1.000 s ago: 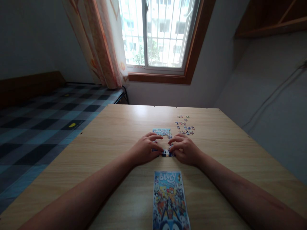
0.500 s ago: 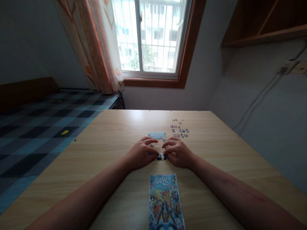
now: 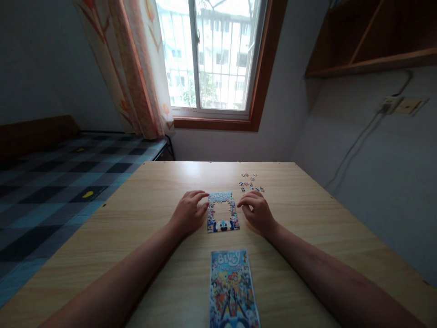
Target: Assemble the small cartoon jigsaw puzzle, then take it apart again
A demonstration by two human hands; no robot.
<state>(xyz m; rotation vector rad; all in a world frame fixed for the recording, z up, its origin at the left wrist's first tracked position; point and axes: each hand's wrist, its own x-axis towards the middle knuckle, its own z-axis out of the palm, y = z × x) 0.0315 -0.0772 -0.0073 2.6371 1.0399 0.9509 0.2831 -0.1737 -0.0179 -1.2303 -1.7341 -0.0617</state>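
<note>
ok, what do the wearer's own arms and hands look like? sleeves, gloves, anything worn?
Left forearm and right forearm are bare, with no sleeve in frame; both taper toward the wrist. Left hand and right hand are ungloved. No watch, bracelet or cable visible on either side; rings too small to rule out.

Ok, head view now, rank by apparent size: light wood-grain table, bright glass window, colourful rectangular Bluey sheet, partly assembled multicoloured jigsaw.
1. Table
2. Window
3. Bluey sheet (cut off at bottom)
4. Jigsaw
Bluey sheet is nearer the camera; real size versus jigsaw unsure.
</note>
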